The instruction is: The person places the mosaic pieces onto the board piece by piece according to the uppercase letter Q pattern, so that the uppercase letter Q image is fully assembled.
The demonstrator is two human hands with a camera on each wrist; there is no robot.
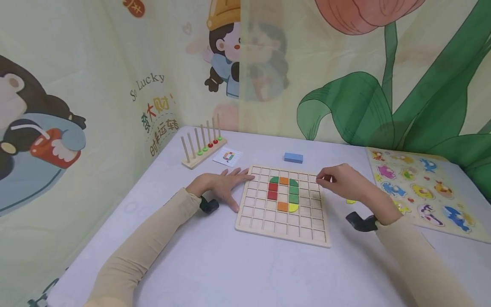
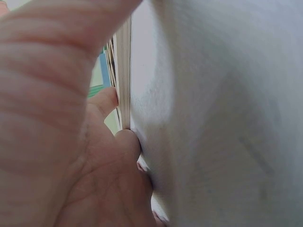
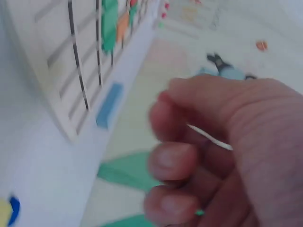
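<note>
A wooden grid board [image 1: 261, 224] lies on the table, bearing a ring of coloured tiles: green [image 1: 293, 198], orange [image 1: 282, 207], red [image 1: 272, 195] and a rounded yellow one [image 1: 293, 207]. My left hand [image 1: 226, 187] rests at the board's left side with fingers spread. In the left wrist view, fingertips touch the board's edge [image 2: 124, 71]. Over the board's right edge hovers my right hand [image 1: 339, 181], its fingers curled and thumb meeting the index finger. No object shows between those fingertips in the right wrist view.
Behind the board are a blue block [image 1: 293, 157], a pattern card [image 1: 228, 157] and a peg rack [image 1: 205, 153] with green and red beads. A small yellow piece [image 1: 350, 201] lies under the right wrist. An animal puzzle board [image 1: 414, 204] occupies the right side.
</note>
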